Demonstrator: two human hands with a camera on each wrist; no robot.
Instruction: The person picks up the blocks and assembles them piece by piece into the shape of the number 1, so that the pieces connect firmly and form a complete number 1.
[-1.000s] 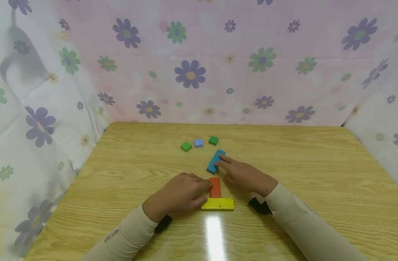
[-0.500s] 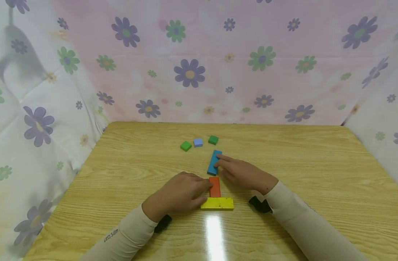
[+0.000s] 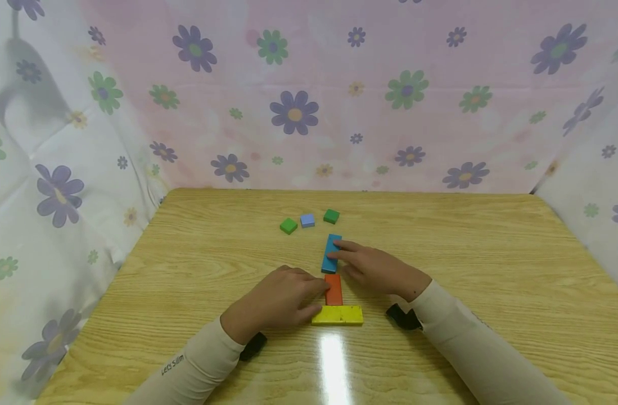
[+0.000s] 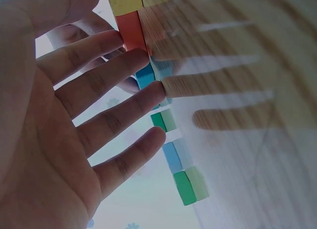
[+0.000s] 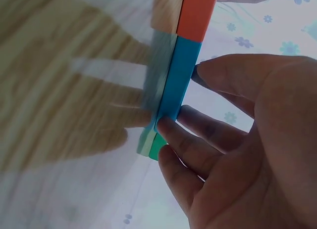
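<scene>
A yellow rectangular block point(image 3: 337, 316) lies crosswise on the wooden table, and a red block point(image 3: 334, 295) extends from its far edge. Beyond the red one, a longer blue block point(image 3: 329, 265) lies slightly slanted, its near end right at the red block's far end. My left hand point(image 3: 278, 298) rests beside the red and yellow blocks, fingertips at the red block's left side and thumb by the yellow one's corner; its fingers point(image 4: 114, 115) are extended. My right hand point(image 3: 377, 271) has fingertips on the blue block point(image 5: 181, 75), fingers loosely extended.
Behind the blue block lie a light green block point(image 3: 288, 226), a light blue block point(image 3: 307, 221) and a dark green block point(image 3: 331, 216), all small. Flowered cloth point(image 3: 238, 101) hangs at the table's back and sides. Black straps sit below both wrists.
Under my right fingers the blue block has turned from a clear slant to nearly in line with the red block, its far end swinging left. The left hand and other blocks have stayed put.
</scene>
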